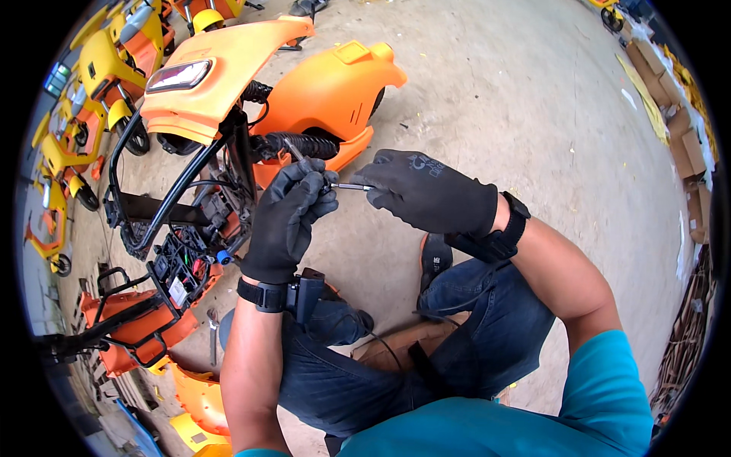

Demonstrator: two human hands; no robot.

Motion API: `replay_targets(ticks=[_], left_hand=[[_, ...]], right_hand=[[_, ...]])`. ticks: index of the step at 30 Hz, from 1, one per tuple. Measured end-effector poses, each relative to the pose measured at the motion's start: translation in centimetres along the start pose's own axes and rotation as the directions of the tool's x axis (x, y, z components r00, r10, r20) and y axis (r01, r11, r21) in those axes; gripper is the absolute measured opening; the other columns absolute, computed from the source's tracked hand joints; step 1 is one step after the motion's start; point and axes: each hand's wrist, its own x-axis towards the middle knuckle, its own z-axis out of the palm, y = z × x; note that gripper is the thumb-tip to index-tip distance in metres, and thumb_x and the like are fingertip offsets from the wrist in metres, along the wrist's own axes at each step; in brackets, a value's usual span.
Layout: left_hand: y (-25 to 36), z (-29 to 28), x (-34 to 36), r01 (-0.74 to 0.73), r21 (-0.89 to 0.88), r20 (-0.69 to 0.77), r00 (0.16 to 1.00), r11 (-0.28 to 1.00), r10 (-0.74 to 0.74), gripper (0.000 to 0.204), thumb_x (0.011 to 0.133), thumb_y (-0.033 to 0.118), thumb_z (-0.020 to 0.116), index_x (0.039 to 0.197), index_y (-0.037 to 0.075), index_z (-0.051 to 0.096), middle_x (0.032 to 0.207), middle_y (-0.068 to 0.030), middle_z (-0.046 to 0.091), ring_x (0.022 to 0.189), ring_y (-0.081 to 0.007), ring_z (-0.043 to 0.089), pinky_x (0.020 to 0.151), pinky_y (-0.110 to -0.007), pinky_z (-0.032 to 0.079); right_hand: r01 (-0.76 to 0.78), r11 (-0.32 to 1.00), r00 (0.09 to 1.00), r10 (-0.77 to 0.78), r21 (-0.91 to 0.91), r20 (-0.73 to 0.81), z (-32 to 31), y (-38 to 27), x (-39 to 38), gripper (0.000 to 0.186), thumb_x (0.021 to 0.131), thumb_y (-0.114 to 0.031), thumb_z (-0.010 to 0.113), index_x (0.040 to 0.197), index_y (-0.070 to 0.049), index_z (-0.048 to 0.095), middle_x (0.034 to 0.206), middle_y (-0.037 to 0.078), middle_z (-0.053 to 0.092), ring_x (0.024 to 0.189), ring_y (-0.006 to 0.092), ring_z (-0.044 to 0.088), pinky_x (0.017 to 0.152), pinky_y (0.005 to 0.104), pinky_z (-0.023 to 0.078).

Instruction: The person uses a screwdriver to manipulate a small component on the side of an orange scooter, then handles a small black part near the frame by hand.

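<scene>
Both my hands wear dark gloves and meet in front of the scooter's rear shock absorber (301, 145). My right hand (430, 190) is closed on a thin metal shaft (352, 186) that looks like a screwdriver's; any handle is hidden in the glove. The shaft's other end reaches a small dark part at the fingertips of my left hand (285, 217). That hand is closed, its fingers curled together, and what they grip is mostly hidden. A narrow metal piece (294, 149) sticks up past the left fingers; whether it is held is unclear.
The partly stripped scooter frame (164, 202) stands at left with exposed wiring (183, 263) and orange panels. A wrench (213, 335) lies on the concrete floor. Several yellow scooters (110, 65) line the far left. Cardboard boxes (685, 145) stand along the right.
</scene>
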Motion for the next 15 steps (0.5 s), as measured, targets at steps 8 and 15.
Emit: replay_targets(ticks=[8,15], left_hand=[[-0.37,0.85,-0.02,0.036,0.130,-0.064,0.998,0.991,-0.028,0.026,0.088,0.009,0.056,0.112,-0.001,0.053,0.095,-0.0084,0.062,0.074,-0.0124,0.059,0.070,-0.026,0.049],[-0.64,0.58,0.02,0.070,0.166,-0.078,0.995,0.984,-0.057,0.027,0.086,0.009,0.059,0.110,-0.001,0.054,0.090,-0.0072,0.062,0.072,-0.0123,0.058,0.068,-0.026,0.049]], right_hand=[[-0.036,0.999,0.999,0.036,-0.013,-0.012,0.48,0.64,-0.27,0.026,0.083,-0.011,0.056,0.108,-0.004,0.060,0.083,0.015,0.059,0.081,0.0318,0.056,0.074,0.0393,0.045],[-0.154,0.988,0.986,0.155,-0.019,0.061,-0.24,-0.01,0.07,0.015,0.081,-0.011,0.054,0.093,-0.003,0.058,0.077,0.016,0.060,0.077,0.0326,0.058,0.070,0.0404,0.047]])
